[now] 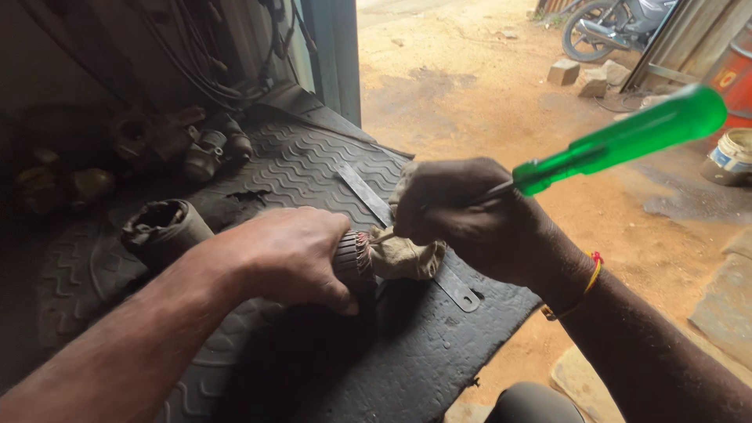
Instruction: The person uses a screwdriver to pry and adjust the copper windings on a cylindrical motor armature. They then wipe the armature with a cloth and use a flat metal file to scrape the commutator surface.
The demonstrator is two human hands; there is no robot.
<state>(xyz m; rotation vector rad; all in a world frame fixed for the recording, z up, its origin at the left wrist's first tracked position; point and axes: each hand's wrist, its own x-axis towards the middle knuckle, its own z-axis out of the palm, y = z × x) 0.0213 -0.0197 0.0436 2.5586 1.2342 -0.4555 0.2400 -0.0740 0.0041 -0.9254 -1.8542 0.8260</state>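
Left hand (286,254) gripping motor armature (356,262), right hand (462,215) — green-handled screwdriver (627,141), cloth (403,258)

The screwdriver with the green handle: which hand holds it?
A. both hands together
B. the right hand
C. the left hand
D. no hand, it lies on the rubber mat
B: the right hand grips the screwdriver by its shaft, while the left hand rests on the motor armature.

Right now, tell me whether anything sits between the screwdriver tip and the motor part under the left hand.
A dirty cloth lies bunched at the motor part's end, under the right hand. The green-handled screwdriver reaches past it; the left hand covers the rest.
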